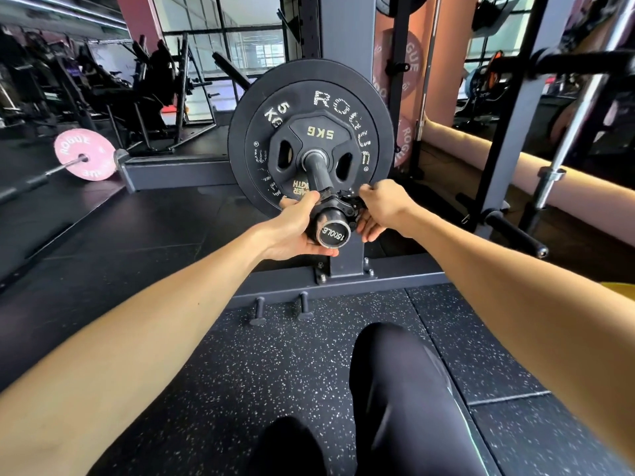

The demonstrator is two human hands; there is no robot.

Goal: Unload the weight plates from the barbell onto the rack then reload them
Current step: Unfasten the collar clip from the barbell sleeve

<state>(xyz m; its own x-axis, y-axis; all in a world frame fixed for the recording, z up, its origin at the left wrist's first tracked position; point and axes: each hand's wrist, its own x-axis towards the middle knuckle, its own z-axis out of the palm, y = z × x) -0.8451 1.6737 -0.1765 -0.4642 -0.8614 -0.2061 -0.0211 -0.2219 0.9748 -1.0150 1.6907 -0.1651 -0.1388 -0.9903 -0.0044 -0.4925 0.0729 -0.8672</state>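
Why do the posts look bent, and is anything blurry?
Head view: the wide-angle lens bows the rack post and the arms at the edges; bright windows leave the gym behind dim; the plates and both hands, left and right, stay sharp.

Floor: black speckled rubber mats lay lower centre.
Windows: tall daylit panes stood upper centre.
Wall: pink column, upper left.

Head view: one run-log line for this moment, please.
left hand grips collar | right hand pinches collar lever | two plates on barbell sleeve
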